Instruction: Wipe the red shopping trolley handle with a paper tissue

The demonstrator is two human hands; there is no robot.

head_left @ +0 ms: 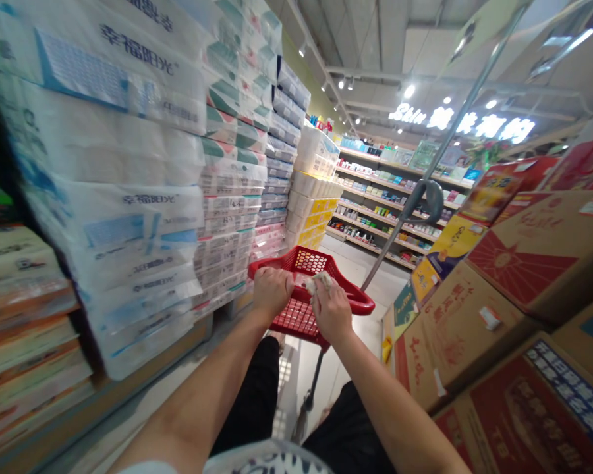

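A red plastic shopping cart (306, 260) with mesh sides stands right in front of my body. My left hand (273, 289) is wrapped round the left part of its handlebar, knuckles up. Over the handlebar's right half, my right hand (333, 311) is closed on a crumpled whitish cloth or tissue (320, 283), which lies against the bar. The fingertips of both hands are partly hidden. Little of the basket's inside shows, and I cannot make out any goods in it.
Tall stacks of wrapped tissue packs (148, 151) line the left side. Cardboard cartons (534, 250) are piled on the right. A slanting metal pole (400, 217) stands ahead on the right. Stocked shelves (370, 197) close off the pale-floored aisle (360, 260).
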